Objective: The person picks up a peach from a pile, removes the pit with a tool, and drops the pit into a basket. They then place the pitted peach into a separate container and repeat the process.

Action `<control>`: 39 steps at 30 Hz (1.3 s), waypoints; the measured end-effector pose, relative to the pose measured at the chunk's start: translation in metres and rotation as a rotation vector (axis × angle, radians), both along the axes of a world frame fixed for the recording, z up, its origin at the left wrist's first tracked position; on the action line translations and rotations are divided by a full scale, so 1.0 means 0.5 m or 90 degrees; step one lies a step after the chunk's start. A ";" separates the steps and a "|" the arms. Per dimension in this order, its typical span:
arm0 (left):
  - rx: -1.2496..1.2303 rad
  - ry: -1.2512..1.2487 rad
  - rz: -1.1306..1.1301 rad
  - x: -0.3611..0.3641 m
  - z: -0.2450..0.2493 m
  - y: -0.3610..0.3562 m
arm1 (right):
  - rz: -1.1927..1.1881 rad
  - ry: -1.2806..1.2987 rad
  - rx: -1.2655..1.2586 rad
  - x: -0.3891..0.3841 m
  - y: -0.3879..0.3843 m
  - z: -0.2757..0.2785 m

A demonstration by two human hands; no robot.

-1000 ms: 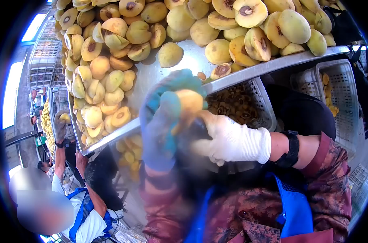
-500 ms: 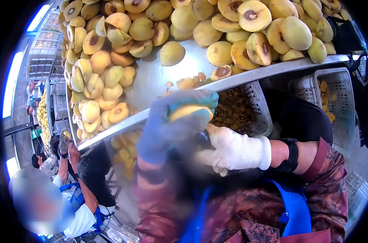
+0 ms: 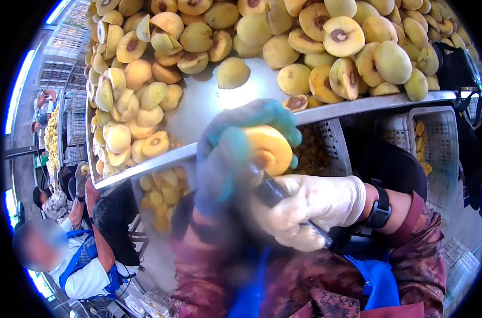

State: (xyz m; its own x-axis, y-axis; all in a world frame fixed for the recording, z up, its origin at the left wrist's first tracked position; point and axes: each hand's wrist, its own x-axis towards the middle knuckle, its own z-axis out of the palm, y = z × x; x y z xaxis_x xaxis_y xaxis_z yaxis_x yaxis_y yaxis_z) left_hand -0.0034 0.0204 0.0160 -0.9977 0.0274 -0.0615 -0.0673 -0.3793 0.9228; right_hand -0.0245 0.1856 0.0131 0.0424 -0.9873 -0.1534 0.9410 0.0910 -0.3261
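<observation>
My left hand (image 3: 219,159), in a blue-green glove, is wrapped round a yellow peach half (image 3: 270,151) with its cut side and centre turned up toward me. My right hand (image 3: 304,209), in a white knit glove, grips a black-handled tool (image 3: 272,190). The tool's front end points up and left, right at the lower edge of the peach's middle, where motion blurs it. Its rear end sticks out below my right palm. Both hands are close together in front of the metal table's rim (image 3: 336,109).
Peach halves (image 3: 198,37) are heaped on the metal table. Below its rim stand a crate of dark pits (image 3: 312,151), a container of yellow pieces (image 3: 164,196) and a white crate (image 3: 437,138) at right. Another person (image 3: 81,259) sits at the left.
My left hand has rolled the peach half so its cut face shows. My right hand has turned, bringing the tool's black handle into view. The view has shifted slightly.
</observation>
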 end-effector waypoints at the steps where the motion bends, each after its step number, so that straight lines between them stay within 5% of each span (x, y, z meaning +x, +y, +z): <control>1: -0.022 0.016 0.023 -0.003 -0.003 0.001 | -0.023 0.090 0.030 -0.003 -0.006 0.004; 3: -0.044 0.026 0.076 -0.011 -0.017 -0.006 | -0.040 0.303 0.126 -0.010 -0.020 0.005; 5: -0.035 0.025 0.127 -0.012 -0.020 -0.017 | -0.206 0.746 0.170 0.000 -0.037 -0.029; 7: -0.020 0.032 0.171 0.000 -0.010 -0.026 | -0.252 0.944 0.296 0.015 -0.039 -0.007; 11: -0.013 0.028 0.317 0.060 0.022 -0.110 | -0.079 1.396 0.211 0.029 -0.024 -0.130; 12: -0.260 0.045 0.317 0.092 0.038 -0.155 | 0.055 1.388 0.254 0.018 -0.018 -0.102; 13: -0.694 0.066 0.324 0.127 0.056 -0.200 | 0.178 1.403 0.284 0.012 -0.012 -0.117; 14: -0.828 0.052 0.339 0.159 0.079 -0.240 | 0.301 1.406 0.315 0.008 -0.006 -0.136; 15: -0.557 -0.053 0.374 0.190 0.063 -0.315 | 0.264 1.436 0.343 0.006 -0.006 -0.141; 17: -0.993 -0.037 0.232 0.236 0.056 -0.418 | 0.195 1.492 0.391 0.009 -0.009 -0.144; 18: -0.883 -0.190 0.293 0.227 0.060 -0.421 | 0.165 1.499 0.388 0.008 -0.007 -0.141; 19: -0.749 -0.188 0.299 0.171 0.111 -0.322 | 0.137 1.508 0.384 0.008 -0.003 -0.133; 22: -0.717 -0.052 0.145 0.030 0.080 -0.258 | 0.075 1.467 0.314 0.012 0.000 -0.114; 25: -0.959 0.120 -0.040 -0.138 0.051 -0.160 | 0.047 1.368 0.266 0.013 0.000 -0.100; 31: -1.253 0.127 -0.359 -0.265 -0.016 -0.096 | 0.000 1.389 0.284 0.005 0.007 -0.072; 34: -1.182 0.178 -0.305 -0.257 -0.047 -0.131 | -0.209 1.322 0.205 0.007 0.012 -0.082; 37: -1.036 0.134 -0.265 -0.247 -0.030 -0.147 | -0.203 1.226 0.216 -0.006 -0.001 -0.067; 39: -0.796 -0.026 -0.127 -0.230 -0.023 -0.171 | -0.295 1.087 0.218 -0.020 -0.005 -0.055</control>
